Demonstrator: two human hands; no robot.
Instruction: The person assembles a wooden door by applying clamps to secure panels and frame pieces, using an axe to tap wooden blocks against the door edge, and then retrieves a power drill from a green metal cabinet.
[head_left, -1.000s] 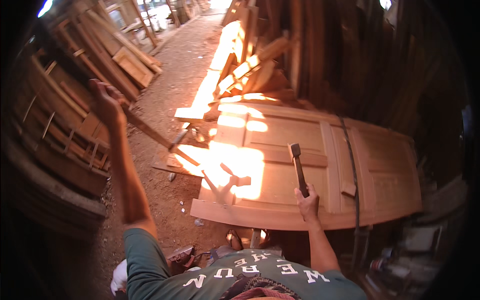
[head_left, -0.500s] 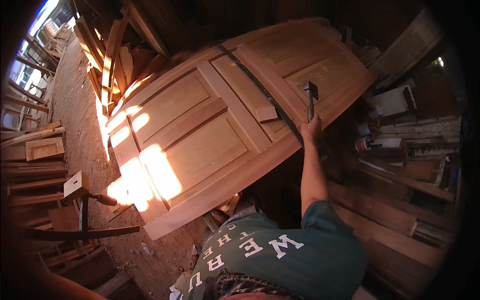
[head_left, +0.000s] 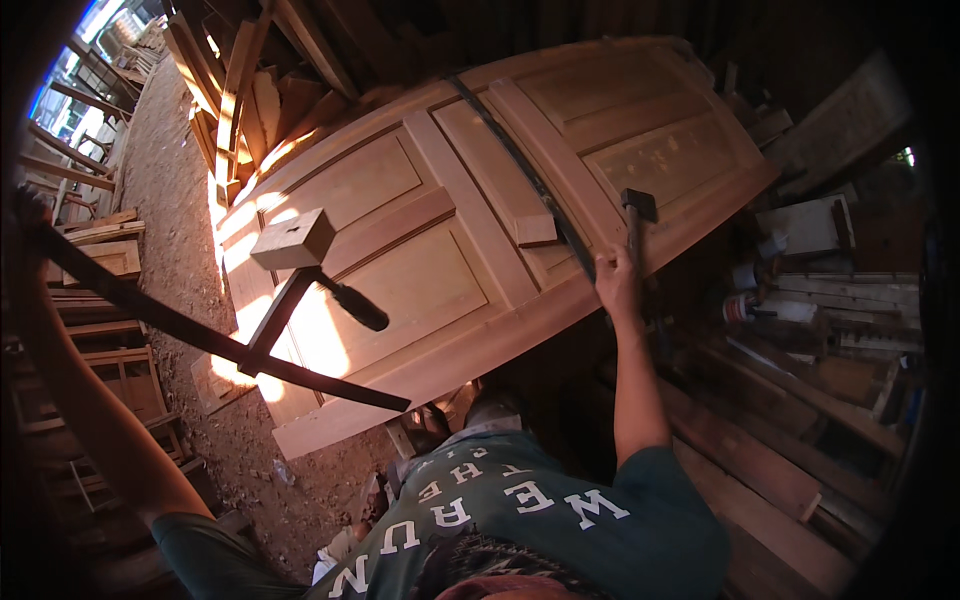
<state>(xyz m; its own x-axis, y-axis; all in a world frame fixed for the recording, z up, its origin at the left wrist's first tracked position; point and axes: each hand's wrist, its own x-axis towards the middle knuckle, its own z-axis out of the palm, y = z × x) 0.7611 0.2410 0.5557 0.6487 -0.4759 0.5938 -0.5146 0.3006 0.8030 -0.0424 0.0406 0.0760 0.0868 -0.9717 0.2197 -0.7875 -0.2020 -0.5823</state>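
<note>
My left hand [head_left: 32, 215] is closed round a long dark clamp bar [head_left: 150, 305] at the far left; its sliding arm carries a wooden block [head_left: 290, 240] and a screw handle [head_left: 358, 306], held over the door's sunlit left part. My right hand [head_left: 618, 283] grips a hammer [head_left: 637, 210], head up, at the door's right half, beside a dark bar [head_left: 515, 165] lying across the door. The panelled wooden door [head_left: 380, 270] lies flat on supports, and a small wood block [head_left: 534, 230] sits on it by that bar.
Leaning timber [head_left: 230, 100] stands behind the door's left end. A dirt path [head_left: 155, 170] runs along the left past stacked boards and frames [head_left: 100, 340]. Planks [head_left: 760, 450] and a white container [head_left: 738, 308] lie on the right. My legs are under the door's near edge.
My left hand has brought the clamp up and rightward over the door from the lower left. My right hand and hammer have come slightly lower. The view has swung to the right since the earliest frame.
</note>
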